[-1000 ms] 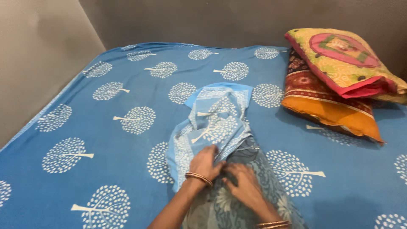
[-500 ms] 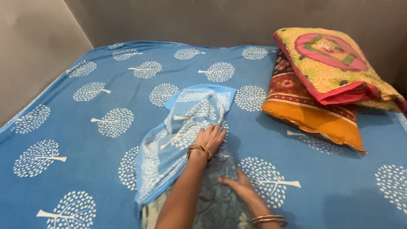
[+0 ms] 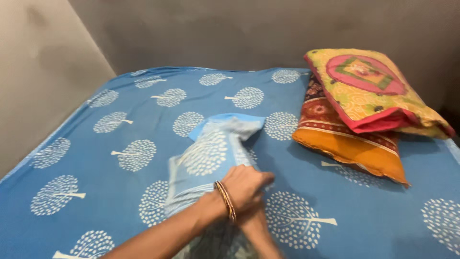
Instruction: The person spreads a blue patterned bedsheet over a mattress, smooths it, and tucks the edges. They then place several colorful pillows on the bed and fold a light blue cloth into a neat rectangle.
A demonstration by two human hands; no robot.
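Mid-bed [image 3: 120,120], a blue pillowcase [image 3: 211,153] is gripped at its mouth by the closed left hand [image 3: 247,184]; the right hand [image 3: 251,221], underneath, cannot be read. The cover may bunch unevenly if tugged

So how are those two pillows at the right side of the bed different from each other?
The upper pillow has a yellow-green cover with a pink medallion and a red-pink edge; the lower pillow is dark red patterned with a broad orange band. The upper one lies on top, tilted and set further right, fully in view; the lower one lies on the blue bedsheet, partly covered. Both are patterned and lie apart from the person's hands.
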